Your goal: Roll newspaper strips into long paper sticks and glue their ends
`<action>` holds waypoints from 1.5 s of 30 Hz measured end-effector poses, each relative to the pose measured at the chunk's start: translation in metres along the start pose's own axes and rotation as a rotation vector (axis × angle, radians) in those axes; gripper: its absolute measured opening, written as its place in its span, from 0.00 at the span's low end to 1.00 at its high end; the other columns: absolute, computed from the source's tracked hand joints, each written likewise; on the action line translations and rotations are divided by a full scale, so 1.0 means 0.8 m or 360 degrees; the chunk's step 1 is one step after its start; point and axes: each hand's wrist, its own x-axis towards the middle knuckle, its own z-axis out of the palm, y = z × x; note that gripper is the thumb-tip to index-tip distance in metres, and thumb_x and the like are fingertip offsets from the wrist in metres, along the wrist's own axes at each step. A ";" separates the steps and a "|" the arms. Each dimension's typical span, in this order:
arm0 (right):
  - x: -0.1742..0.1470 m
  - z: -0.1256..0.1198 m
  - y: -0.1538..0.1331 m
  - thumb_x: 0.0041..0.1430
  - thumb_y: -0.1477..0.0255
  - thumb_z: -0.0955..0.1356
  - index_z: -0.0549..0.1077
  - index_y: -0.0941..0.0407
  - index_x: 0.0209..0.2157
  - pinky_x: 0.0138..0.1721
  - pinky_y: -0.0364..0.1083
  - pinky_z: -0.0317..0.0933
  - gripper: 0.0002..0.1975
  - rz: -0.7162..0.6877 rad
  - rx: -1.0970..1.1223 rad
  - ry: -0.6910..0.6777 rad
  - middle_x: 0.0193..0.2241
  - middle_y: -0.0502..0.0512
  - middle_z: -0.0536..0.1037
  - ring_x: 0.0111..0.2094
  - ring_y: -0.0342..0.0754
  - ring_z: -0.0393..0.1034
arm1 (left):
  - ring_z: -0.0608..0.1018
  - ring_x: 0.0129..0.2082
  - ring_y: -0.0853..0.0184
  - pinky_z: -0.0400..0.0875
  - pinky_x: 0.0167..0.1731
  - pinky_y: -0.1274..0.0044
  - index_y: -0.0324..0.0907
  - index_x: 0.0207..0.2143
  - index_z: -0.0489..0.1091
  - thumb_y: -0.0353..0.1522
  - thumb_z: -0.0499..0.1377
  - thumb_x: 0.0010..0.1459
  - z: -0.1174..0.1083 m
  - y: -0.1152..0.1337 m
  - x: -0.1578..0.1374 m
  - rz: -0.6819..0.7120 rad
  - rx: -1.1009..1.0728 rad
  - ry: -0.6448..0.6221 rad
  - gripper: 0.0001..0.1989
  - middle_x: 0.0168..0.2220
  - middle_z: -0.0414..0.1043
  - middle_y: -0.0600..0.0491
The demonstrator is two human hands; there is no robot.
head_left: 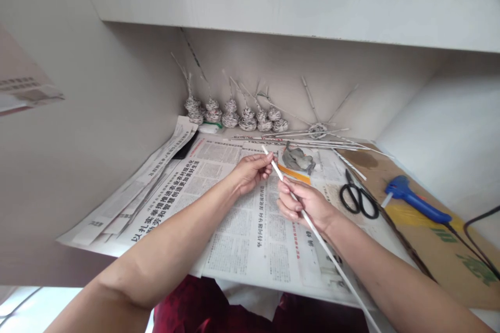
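Note:
A long, thin white rolled-paper tube slants across the front of the view, from its tip between my hands down to the lower right edge. Near that tip, my left hand pinches it between thumb and fingers. A little lower along the tube, my right hand has its fingers curled round it. Both hands hover over newspaper sheets spread on the table. Just beyond them lie a grey crumpled cloth and a flat orange strip, partly covered by my hands.
Several woven paper gourds line the back wall. Beside them sit a started woven base with spokes and loose paper tubes. Black scissors and a blue glue gun on cardboard lie right. A shelf panel overhangs.

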 end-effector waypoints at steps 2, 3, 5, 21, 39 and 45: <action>0.002 -0.002 0.003 0.60 0.56 0.61 0.61 0.54 0.28 0.15 0.39 0.43 0.16 0.0013 -0.0121 0.0126 0.11 0.41 0.58 0.13 0.40 0.55 | 0.65 0.20 0.79 0.58 0.19 0.86 0.32 0.30 0.75 0.38 0.68 0.44 -0.002 -0.001 0.001 0.0003 0.0037 -0.0012 0.17 0.20 0.63 0.56; 0.003 -0.003 0.006 0.59 0.55 0.61 0.62 0.54 0.28 0.15 0.39 0.43 0.17 -0.0002 -0.0234 0.0226 0.12 0.42 0.60 0.14 0.40 0.56 | 0.65 0.20 0.79 0.59 0.19 0.86 0.32 0.30 0.75 0.38 0.68 0.44 -0.002 -0.002 0.001 0.0004 0.0064 -0.0018 0.17 0.20 0.63 0.56; 0.005 -0.006 0.012 0.58 0.53 0.62 0.64 0.55 0.29 0.16 0.39 0.44 0.19 -0.0062 -0.0452 0.0409 0.14 0.43 0.63 0.15 0.39 0.58 | 0.65 0.19 0.79 0.59 0.19 0.86 0.32 0.30 0.75 0.39 0.68 0.44 -0.003 -0.004 0.002 0.0004 0.0124 -0.0033 0.17 0.20 0.63 0.56; 0.006 -0.012 0.007 0.57 0.53 0.63 0.64 0.54 0.28 0.16 0.40 0.45 0.18 -0.0027 -0.0438 0.0396 0.13 0.43 0.60 0.14 0.39 0.56 | 0.64 0.19 0.79 0.59 0.19 0.85 0.33 0.29 0.74 0.41 0.66 0.45 -0.002 -0.013 0.003 0.0047 0.0208 -0.0037 0.18 0.20 0.63 0.57; 0.006 -0.009 0.007 0.58 0.52 0.62 0.63 0.55 0.28 0.16 0.40 0.45 0.19 -0.0042 -0.0359 0.0368 0.14 0.44 0.61 0.15 0.40 0.56 | 0.64 0.19 0.79 0.59 0.21 0.85 0.33 0.30 0.74 0.40 0.67 0.45 0.000 -0.013 0.002 0.0035 0.0194 -0.0095 0.17 0.20 0.64 0.57; 0.004 -0.007 0.000 0.59 0.55 0.61 0.59 0.54 0.24 0.18 0.41 0.46 0.19 0.0018 -0.0042 0.0147 0.11 0.42 0.54 0.14 0.40 0.52 | 0.65 0.20 0.79 0.59 0.21 0.85 0.34 0.32 0.75 0.40 0.67 0.45 0.003 -0.009 -0.002 -0.0038 0.0131 -0.0167 0.18 0.21 0.64 0.57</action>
